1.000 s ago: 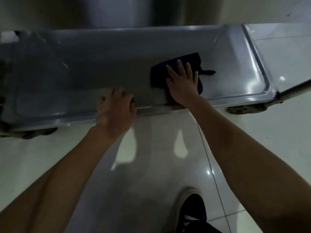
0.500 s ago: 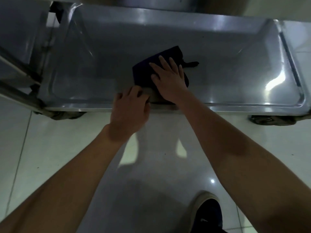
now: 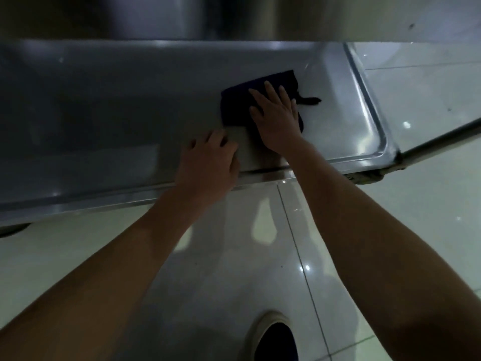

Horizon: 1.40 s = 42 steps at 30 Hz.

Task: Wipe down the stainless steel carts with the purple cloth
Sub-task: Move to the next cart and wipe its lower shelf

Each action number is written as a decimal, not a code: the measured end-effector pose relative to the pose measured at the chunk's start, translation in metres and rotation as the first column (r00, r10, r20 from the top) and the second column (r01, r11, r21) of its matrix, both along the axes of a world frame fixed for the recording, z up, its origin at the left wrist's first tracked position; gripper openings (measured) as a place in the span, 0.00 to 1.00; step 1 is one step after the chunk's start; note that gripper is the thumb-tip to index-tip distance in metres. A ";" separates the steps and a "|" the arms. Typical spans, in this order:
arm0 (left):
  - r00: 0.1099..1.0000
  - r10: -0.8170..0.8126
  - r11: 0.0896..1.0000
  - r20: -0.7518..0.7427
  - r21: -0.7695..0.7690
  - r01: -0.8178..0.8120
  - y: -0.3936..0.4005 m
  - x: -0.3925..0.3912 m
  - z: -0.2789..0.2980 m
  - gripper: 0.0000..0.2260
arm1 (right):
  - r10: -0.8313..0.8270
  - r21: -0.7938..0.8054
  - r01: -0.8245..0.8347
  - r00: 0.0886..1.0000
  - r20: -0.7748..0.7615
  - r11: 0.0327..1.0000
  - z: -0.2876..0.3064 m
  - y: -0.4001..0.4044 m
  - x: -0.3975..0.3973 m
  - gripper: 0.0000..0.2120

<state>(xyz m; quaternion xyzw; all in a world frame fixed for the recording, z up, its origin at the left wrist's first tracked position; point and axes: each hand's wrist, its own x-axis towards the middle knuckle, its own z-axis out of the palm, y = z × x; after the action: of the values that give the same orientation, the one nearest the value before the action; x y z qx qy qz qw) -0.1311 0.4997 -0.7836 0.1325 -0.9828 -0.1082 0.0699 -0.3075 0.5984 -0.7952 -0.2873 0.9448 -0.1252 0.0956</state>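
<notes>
Right hand point(image 3: 277, 118) lies flat on the purple cloth point(image 3: 235, 105), fingers straight and spread, palm pressing it onto the steel cart shelf point(image 3: 104, 105), so no clenched grip, just a flat push. The cloth sits toward the shelf's right end, near the front lip. Left hand point(image 3: 208, 162) rests on the front edge just beside it, fingers curled over the rim. Both forearms reach forward over the tiled floor point(image 3: 221, 256), and a dark shoe point(image 3: 276, 340) pokes in at the bottom.

Cloth point(image 3: 235, 105) on cart shelf point(image 3: 104, 100), under right hand point(image 3: 277, 121); left hand point(image 3: 208, 165) at near rim.
</notes>
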 end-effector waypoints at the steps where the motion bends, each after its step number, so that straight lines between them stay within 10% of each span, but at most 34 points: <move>1: 1.000 -0.021 1.000 -0.003 0.010 0.021 0.008 -0.011 0.001 0.12 | -0.026 0.001 0.026 1.000 0.003 1.000 0.000 0.013 -0.011 0.24; 15: 0.990 -0.115 0.992 0.079 -0.048 0.119 0.071 -0.076 0.001 0.14 | -0.241 0.047 0.242 0.970 -0.022 0.969 0.007 0.129 -0.102 0.24; 29: 0.957 -0.171 0.985 0.233 0.004 0.175 0.072 -0.064 0.001 0.29 | -0.199 0.175 0.211 0.976 -0.084 0.962 0.013 0.199 -0.024 0.24; 42: 0.993 -0.078 0.997 0.092 0.001 0.078 0.000 0.077 0.017 0.20 | -0.238 0.096 0.242 0.970 -0.051 0.965 0.012 0.132 0.085 0.24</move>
<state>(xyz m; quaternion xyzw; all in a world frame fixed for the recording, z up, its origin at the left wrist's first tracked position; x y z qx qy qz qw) -0.0540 0.4995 -0.7662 0.0987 -0.9895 -0.1034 0.0204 -0.2221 0.7302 -0.7828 -0.1677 0.9795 -0.0822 0.0759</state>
